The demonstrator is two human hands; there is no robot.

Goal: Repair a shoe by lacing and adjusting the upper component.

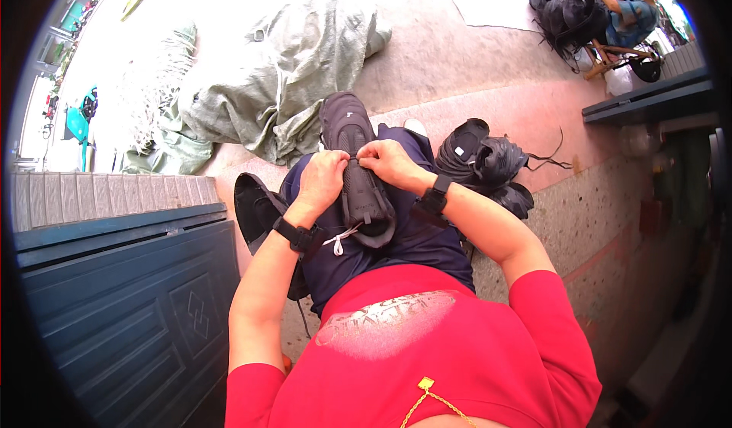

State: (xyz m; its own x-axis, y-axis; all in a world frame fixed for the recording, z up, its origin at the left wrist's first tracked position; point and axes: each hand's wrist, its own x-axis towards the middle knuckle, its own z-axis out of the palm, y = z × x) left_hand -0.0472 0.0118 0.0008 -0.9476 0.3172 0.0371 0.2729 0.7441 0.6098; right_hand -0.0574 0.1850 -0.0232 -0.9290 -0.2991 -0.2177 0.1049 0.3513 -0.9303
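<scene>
A black sneaker (367,199) lies lengthwise across my lap, its toe pointing away and its heel opening toward me. Fingertips of my left hand (323,176) are pinched at the left side of its lacing area. From the other side my right hand (387,162) pinches at the same middle part, close to the left fingertips. Whether a thin lace is between the fingers is too small to tell. A tied white cord (339,240) lies on my dark trousers beside the heel.
More black shoes (463,143) and a dark bundle with loose laces (499,161) lie right of my legs. Another black shoe (256,208) is at the left. Grey-green sacking (259,85) spreads ahead. Blue door panels (145,298) stand left. A seated person (634,20) works far right.
</scene>
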